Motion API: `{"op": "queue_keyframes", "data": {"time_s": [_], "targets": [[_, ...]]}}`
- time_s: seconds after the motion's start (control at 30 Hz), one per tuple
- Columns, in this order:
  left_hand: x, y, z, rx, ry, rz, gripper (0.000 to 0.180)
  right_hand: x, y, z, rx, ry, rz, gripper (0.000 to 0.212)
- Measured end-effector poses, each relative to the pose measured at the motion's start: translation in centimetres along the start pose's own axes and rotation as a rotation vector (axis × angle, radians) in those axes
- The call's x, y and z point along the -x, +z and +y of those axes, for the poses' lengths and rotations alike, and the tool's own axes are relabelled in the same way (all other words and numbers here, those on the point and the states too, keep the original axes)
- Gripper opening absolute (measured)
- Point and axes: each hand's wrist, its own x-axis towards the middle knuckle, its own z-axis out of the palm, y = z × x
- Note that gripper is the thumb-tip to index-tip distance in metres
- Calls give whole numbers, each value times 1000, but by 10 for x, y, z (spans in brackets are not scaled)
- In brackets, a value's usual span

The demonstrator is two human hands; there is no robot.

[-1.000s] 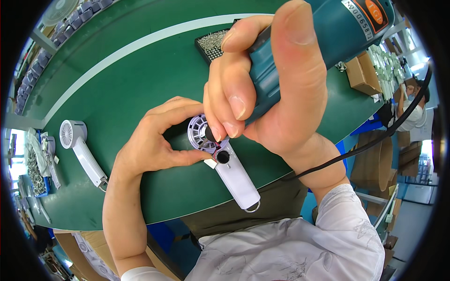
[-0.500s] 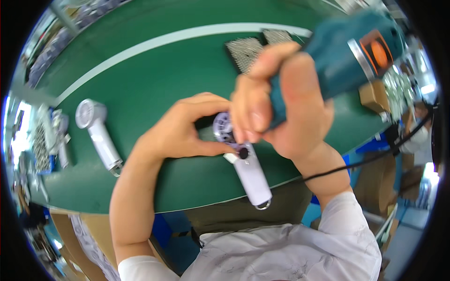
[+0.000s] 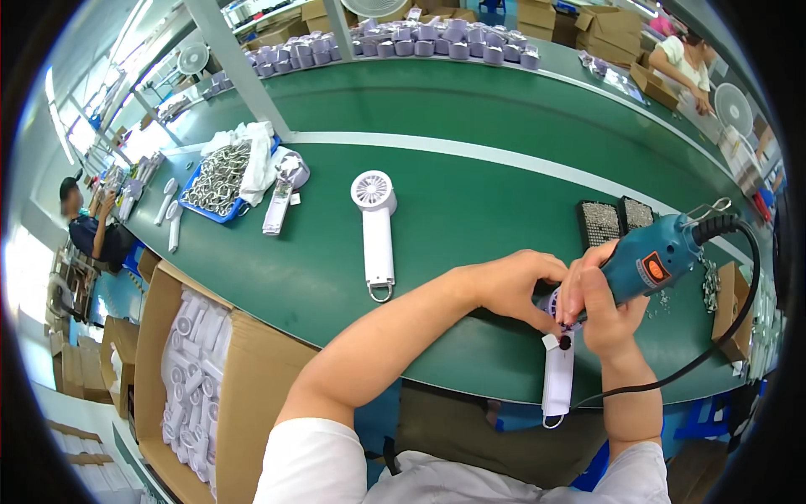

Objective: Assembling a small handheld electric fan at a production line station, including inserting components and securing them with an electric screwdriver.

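The handheld fan (image 3: 556,380) lies at the near edge of the green table (image 3: 470,202), its white handle toward the person, a metal ring at its end and a dark round part near its lilac head; the left hand (image 3: 520,286) pinches that head between thumb and fingers, hiding much of it; the right hand (image 3: 606,307) is wrapped round a teal electric screwdriver (image 3: 651,262), its fingertips down at the head, the driver's tip hidden; a black cable (image 3: 714,346) loops from the tool's back end; just beyond stand two black screw trays (image 3: 599,225); left of the forearms lies a second white fan (image 3: 378,239); farther left are an opened fan (image 3: 287,189) and a blue tray (image 3: 220,218) of metal rings (image 3: 220,178); below these an open carton (image 3: 270,361) holds white fans; lilac parts (image 3: 445,42) line the far side
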Motion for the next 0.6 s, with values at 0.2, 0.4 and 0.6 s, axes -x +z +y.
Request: {"op": "queue_keyframes", "data": {"time_s": [0.2, 0.4, 0.6], "targets": [[-4, 1, -3, 26, -13, -4, 45, -4, 0, -2, 113, -22, -55, 12], [-1, -2, 2, 57, -62, -37, 41, -1, -1, 3, 43, 43, -8, 11], [-2, -7, 13, 41, -127, -84, 37, -5, 1, -3, 33, 70, -12, 11]]}}
